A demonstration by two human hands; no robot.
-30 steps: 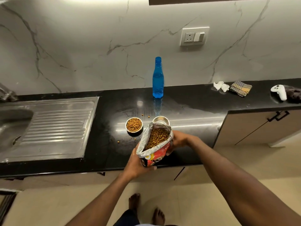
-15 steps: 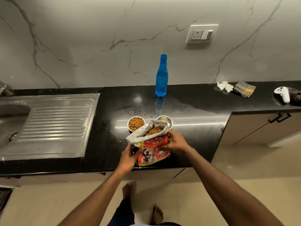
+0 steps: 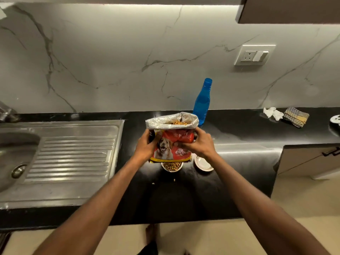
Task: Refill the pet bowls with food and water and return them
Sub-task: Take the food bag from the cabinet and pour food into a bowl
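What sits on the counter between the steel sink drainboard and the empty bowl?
In the head view, the kibble-filled bowl sits between the drainboard and the empty bowl, with black counter and stray kibble around it.

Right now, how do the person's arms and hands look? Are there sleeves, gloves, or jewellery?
Both arms are bare up to the frame edge: no sleeves show. The left hand and right hand wear no gloves, and no rings, watch or bracelets are visible.

Kitchen bench point(image 3: 239, 129), black, against a marble wall.
Steel sink point(image 3: 55, 159) at left; wall socket point(image 3: 254, 55) above; crumpled tissue point(image 3: 272, 113) just beside folded checked cloth point(image 3: 296, 116) at far right.
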